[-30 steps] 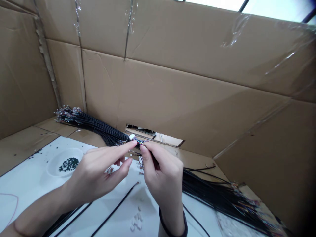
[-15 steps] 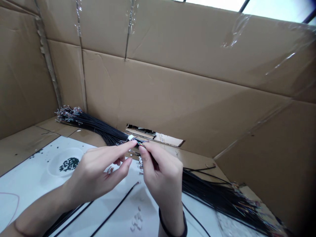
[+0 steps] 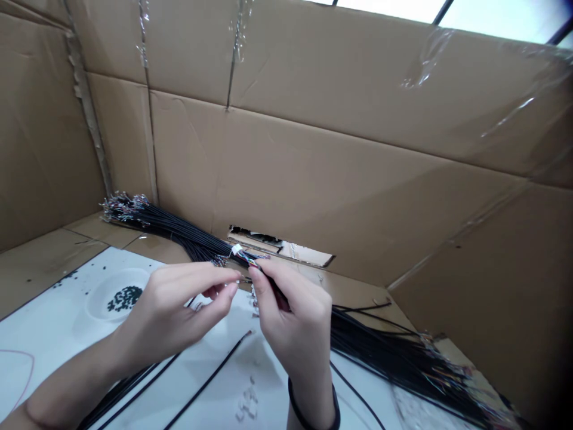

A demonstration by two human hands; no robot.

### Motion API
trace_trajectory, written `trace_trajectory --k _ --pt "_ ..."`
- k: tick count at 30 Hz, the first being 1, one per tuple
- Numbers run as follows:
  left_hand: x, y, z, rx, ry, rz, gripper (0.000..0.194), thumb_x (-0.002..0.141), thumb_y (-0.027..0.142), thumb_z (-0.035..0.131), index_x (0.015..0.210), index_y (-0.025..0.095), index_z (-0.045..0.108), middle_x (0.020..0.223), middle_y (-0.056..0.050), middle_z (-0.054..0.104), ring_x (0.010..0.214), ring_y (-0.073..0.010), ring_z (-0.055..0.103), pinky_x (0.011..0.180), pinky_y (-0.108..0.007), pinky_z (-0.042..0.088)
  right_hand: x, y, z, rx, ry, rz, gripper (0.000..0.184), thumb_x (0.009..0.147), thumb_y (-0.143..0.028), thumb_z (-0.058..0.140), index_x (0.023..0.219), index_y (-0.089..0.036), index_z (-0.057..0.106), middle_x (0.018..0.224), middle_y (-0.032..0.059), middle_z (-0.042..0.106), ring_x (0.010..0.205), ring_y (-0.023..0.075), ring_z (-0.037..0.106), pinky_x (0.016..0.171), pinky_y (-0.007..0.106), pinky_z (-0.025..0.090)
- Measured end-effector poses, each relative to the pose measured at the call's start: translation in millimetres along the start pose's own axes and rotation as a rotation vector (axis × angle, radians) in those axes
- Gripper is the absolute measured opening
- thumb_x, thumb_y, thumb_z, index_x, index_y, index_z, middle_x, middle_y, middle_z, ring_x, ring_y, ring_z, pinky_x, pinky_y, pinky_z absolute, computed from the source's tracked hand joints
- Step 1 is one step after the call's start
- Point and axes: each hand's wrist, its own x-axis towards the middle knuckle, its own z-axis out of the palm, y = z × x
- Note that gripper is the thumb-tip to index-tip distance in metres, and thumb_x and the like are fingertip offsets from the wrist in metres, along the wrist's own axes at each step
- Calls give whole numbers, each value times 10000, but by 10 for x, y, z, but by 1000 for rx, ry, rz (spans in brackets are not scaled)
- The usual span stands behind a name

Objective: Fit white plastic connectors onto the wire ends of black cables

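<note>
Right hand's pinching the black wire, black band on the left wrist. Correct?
Not quite: the black band is on the wrist of the right hand, not the left, as the head view shows. The right hand does pinch the black wire.

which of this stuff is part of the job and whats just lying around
Part of the job: black cable in the right hand; white connector; left hand; bundled black cables

Probably just lying about: dark bits in a white bowl; thin pink wire; cardboard wall
</note>
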Motion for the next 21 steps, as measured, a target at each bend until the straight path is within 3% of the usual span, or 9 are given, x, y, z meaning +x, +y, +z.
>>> trace_trajectory --k 6,15,21 --pt "20 -63 -20 18 107 -189 206 834 136 651 1033 183 672 658 56 666 519 -59 583 560 -155 516 -11 1 -1 36 -70 40 146 902 -131 540 857 -155 677 670 4 682 551 111 601 526 224 452" --pt "4 -69 -28 7 115 -161 250 821 121 670 1049 222 689 700 52 693 521 -65 582 550 -167 521 -17 -9 -2 54 -85 39 157 909 -134 532 849 -143 677 670 9 681 566 111 605 525 222 438" --pt "39 -72 -67 -59 84 -255 91 868 188 625 907 205 705 663 40 694 564 -86 634 532 -165 505 -15 -3 9 73 -52 9 117 877 -106 579 858 -140 690 689 13 690 579 114 617 548 220 462"
